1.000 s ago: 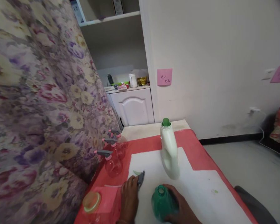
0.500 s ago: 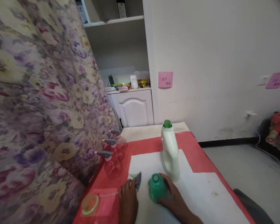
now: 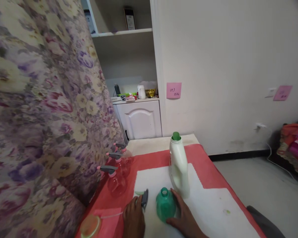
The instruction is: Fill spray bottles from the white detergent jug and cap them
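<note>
A grey-and-green spray head (image 3: 144,199) is gripped in my left hand (image 3: 134,216), its thin pale tube sticking out to the left. My right hand (image 3: 185,216) is wrapped round the right side of a green see-through spray bottle (image 3: 166,206), which stands upright on the white sheet (image 3: 201,211) with its neck uncovered. Just behind it stands a tall pale detergent jug (image 3: 180,168) with a green spout in its mouth. At the lower left, an orange-topped round container (image 3: 90,226) sits by the tube's far end.
Several clear spray bottles with pink collars and grey triggers (image 3: 116,181) line the left side of the red-covered table (image 3: 151,158). A floral curtain (image 3: 52,115) hangs close on the left. Behind are a white cabinet (image 3: 144,120) and wall.
The view has tilted up slightly, so the table sits lower in it. Both hands keep their holds on the spray head and the green bottle.
</note>
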`<action>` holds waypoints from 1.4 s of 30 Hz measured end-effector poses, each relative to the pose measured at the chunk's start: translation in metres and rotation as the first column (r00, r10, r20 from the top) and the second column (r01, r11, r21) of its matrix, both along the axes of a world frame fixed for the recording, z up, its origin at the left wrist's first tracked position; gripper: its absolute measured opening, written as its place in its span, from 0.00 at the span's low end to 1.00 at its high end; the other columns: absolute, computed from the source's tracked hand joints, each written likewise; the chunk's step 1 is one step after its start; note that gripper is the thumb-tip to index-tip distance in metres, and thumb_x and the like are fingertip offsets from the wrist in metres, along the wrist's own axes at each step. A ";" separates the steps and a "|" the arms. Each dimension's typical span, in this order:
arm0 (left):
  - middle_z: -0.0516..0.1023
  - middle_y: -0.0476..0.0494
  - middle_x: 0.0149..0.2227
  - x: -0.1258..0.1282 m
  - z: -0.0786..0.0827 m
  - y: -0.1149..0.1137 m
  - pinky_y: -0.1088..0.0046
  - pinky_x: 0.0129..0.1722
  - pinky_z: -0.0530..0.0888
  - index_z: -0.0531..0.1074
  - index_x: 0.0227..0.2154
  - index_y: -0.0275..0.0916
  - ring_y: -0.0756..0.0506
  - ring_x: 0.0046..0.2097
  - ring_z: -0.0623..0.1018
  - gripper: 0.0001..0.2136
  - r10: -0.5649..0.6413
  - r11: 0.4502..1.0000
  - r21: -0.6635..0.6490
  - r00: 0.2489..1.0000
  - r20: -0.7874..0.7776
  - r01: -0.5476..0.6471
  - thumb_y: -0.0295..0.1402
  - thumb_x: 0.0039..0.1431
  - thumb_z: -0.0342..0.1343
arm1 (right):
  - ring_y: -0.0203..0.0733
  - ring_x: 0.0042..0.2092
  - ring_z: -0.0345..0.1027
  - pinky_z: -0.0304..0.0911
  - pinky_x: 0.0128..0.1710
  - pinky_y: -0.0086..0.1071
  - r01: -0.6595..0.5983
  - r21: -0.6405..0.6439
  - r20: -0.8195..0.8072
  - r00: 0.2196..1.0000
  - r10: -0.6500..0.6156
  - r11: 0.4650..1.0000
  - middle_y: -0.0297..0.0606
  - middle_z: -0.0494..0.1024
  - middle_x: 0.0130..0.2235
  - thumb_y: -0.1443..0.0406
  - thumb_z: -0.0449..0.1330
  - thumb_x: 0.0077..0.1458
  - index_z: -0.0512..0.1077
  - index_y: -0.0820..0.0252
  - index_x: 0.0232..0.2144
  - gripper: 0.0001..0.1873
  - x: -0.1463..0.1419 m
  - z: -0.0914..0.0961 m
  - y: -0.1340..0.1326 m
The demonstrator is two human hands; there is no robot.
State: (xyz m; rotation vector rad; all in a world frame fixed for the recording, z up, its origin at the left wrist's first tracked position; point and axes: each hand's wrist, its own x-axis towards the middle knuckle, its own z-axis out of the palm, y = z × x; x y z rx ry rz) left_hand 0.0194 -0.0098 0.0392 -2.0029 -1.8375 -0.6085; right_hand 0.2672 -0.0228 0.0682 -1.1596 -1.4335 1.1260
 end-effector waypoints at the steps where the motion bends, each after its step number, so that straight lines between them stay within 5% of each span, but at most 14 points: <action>1: 0.76 0.38 0.51 -0.001 -0.001 0.001 0.59 0.55 0.67 0.68 0.54 0.38 0.42 0.53 0.73 0.23 -0.007 1.000 -0.002 1.000 -0.001 0.007 0.16 0.60 0.43 | 0.57 0.67 0.54 0.46 0.67 0.50 0.005 -0.002 -0.003 1.000 -0.005 1.000 0.47 0.63 0.66 0.72 0.67 0.35 0.60 0.56 0.62 0.49 0.002 0.000 -0.001; 7: 0.77 0.38 0.52 -0.004 -0.007 0.006 0.58 0.55 0.68 0.70 0.53 0.37 0.41 0.54 0.74 0.23 0.002 1.000 -0.016 1.000 -0.019 -0.002 0.16 0.59 0.43 | 0.54 0.61 0.64 0.58 0.63 0.47 0.039 0.074 -0.110 0.993 -0.030 0.997 0.47 0.72 0.60 0.67 0.66 0.44 0.66 0.56 0.56 0.34 0.017 0.003 -0.007; 11: 0.78 0.37 0.51 -0.003 -0.007 0.007 0.58 0.54 0.69 0.72 0.53 0.36 0.41 0.53 0.75 0.23 0.024 0.997 -0.067 1.000 -0.015 -0.025 0.17 0.59 0.42 | 0.52 0.50 0.74 0.69 0.52 0.44 0.267 0.152 -0.127 0.960 -0.249 0.952 0.46 0.79 0.49 0.60 0.62 0.53 0.70 0.56 0.48 0.19 0.035 0.019 -0.004; 15: 0.78 0.38 0.52 -0.001 -0.006 0.008 0.58 0.54 0.68 0.72 0.53 0.37 0.41 0.54 0.75 0.24 0.037 0.996 -0.085 0.999 -0.016 -0.038 0.16 0.58 0.42 | 0.50 0.46 0.73 0.70 0.49 0.43 0.472 0.169 -0.149 0.880 -0.451 0.865 0.45 0.77 0.48 0.55 0.61 0.54 0.70 0.57 0.46 0.19 0.048 0.041 0.012; 22: 0.77 0.39 0.53 -0.009 -0.017 0.012 0.59 0.55 0.67 0.72 0.54 0.39 0.41 0.54 0.75 0.25 0.036 0.993 -0.112 0.999 -0.017 -0.038 0.17 0.57 0.43 | 0.49 0.38 0.72 0.68 0.37 0.36 0.386 0.128 -0.138 0.919 -0.369 0.914 0.39 0.79 0.35 0.51 0.64 0.50 0.73 0.60 0.38 0.20 0.036 0.074 0.051; 28: 0.78 0.40 0.53 -0.020 -0.031 0.019 0.62 0.54 0.68 0.72 0.54 0.42 0.42 0.54 0.75 0.25 0.001 0.996 -0.088 0.999 -0.043 -0.004 0.17 0.57 0.44 | 0.39 0.24 0.63 0.59 0.26 0.30 0.378 0.100 -0.143 0.921 -0.362 0.921 0.29 0.68 0.18 0.48 0.59 0.55 0.66 0.58 0.17 0.24 0.027 0.087 0.065; 35: 0.79 0.41 0.51 -0.021 -0.036 0.023 0.62 0.52 0.69 0.73 0.53 0.44 0.42 0.52 0.76 0.24 0.021 0.995 -0.096 1.000 -0.019 -0.023 0.18 0.57 0.46 | 0.38 0.23 0.59 0.56 0.27 0.30 0.420 0.111 -0.129 0.905 -0.406 0.901 0.28 0.63 0.16 0.47 0.56 0.57 0.60 0.56 0.13 0.28 0.032 0.091 0.068; 42: 0.79 0.40 0.50 -0.008 -0.027 0.017 0.60 0.53 0.67 0.73 0.51 0.39 0.41 0.51 0.76 0.22 0.030 0.999 -0.030 1.000 -0.003 -0.030 0.17 0.59 0.45 | 0.38 0.22 0.60 0.56 0.27 0.31 0.428 0.151 -0.027 0.903 -0.429 0.891 0.29 0.64 0.15 0.47 0.56 0.56 0.61 0.56 0.12 0.28 0.073 0.112 0.062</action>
